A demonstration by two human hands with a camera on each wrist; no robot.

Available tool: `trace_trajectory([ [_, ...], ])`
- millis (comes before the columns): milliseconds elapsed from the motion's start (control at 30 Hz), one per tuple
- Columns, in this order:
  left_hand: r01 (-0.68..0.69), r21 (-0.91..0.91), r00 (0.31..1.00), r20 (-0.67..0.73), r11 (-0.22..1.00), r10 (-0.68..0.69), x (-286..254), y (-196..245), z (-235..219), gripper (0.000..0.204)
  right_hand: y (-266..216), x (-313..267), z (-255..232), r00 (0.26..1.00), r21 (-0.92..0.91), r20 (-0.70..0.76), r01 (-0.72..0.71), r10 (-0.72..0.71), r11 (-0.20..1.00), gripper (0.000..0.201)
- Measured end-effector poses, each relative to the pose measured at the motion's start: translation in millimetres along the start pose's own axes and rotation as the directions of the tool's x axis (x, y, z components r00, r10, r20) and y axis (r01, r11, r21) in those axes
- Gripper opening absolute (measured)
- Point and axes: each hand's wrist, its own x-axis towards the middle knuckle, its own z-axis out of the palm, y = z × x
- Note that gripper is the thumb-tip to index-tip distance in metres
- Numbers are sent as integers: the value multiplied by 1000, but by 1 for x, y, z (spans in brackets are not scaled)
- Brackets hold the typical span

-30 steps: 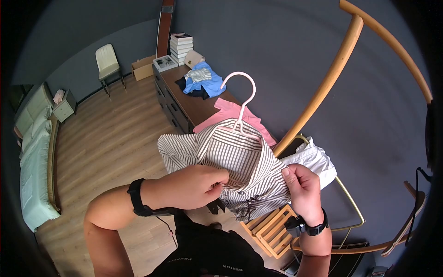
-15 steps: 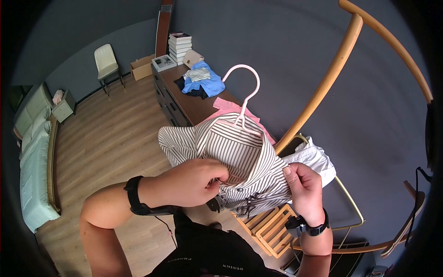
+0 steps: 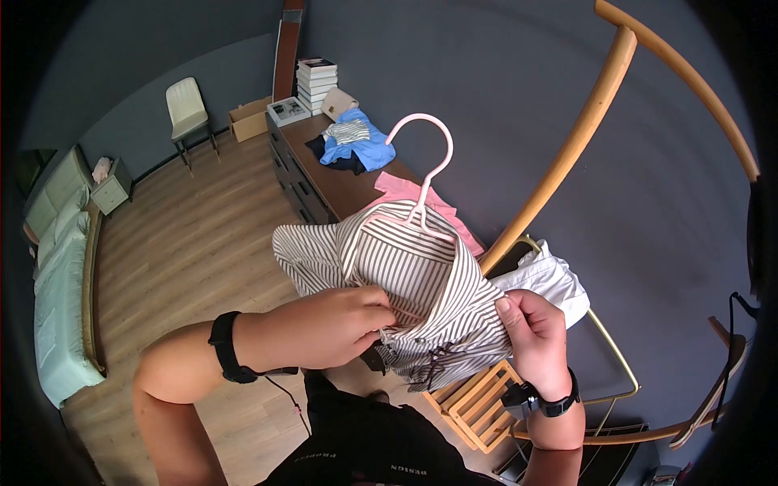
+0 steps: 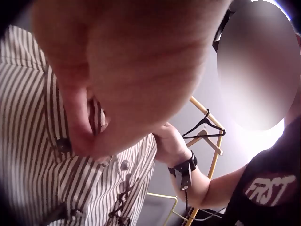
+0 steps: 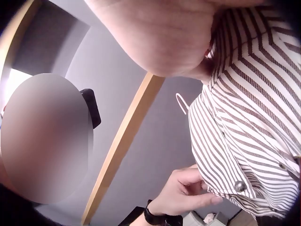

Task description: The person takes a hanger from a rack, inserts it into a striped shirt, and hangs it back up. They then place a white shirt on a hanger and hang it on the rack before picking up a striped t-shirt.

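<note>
A brown-and-white striped shirt [image 3: 405, 267] hangs in front of the person, its collar spread around a pink hanger [image 3: 423, 194]. The hanger's hook rises above the collar, and part of its lower bar shows inside the opening. At the shirt's front edge, the left hand [image 3: 344, 324] pinches the fabric with bent fingers. The right hand [image 3: 536, 328] grips the shirt's other side, thumb on top of the cloth. Up close in the left wrist view, thumb and fingers meet on the striped fabric [image 4: 28, 117] beside a dark button [image 4: 63, 144]. Dark cords dangle from the shirt front.
A wooden rack [image 3: 575, 146] rises at the right, near a white garment [image 3: 559, 283] on a gold-coloured frame. Behind the shirt, a pink garment [image 3: 393, 188] and blue clothing [image 3: 369, 146] lie on the dresser [image 3: 324, 190]. A slatted wooden stand [image 3: 478, 409] is below.
The shirt and hanger rose slightly, then shifted a little left. The left hand moved slightly left, its fingers turning at the shirt edge. The right hand stayed nearly in place, still gripping.
</note>
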Motion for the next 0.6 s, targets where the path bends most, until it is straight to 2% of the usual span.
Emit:
trace_trajectory([
  [67,-41,67,999,-17,997,42,-3,0,-1,25,-2,-1,2,1000,10,-7,7,-7,1000,19],
  [133,-63,162,997,46,985,56,-4,3,-6,15,-2,-1,3,1000,19,-1,10,-10,1000,19],
  [233,-35,194,999,11,980,34,-6,9,-6,14,2,-1,2,1000,46,8,7,-8,999,19],
  [333,17,169,999,-52,985,-8,-8,10,-4,18,1,-5,2,1000,76,15,8,-9,997,18],
  [467,34,107,998,-64,994,-28,-7,13,-1,17,0,-10,-2,999,58,14,39,-40,998,16],
  [600,-28,97,996,-83,995,36,-4,19,2,18,1,-17,-11,1000,-3,-6,29,-29,1000,15],
])
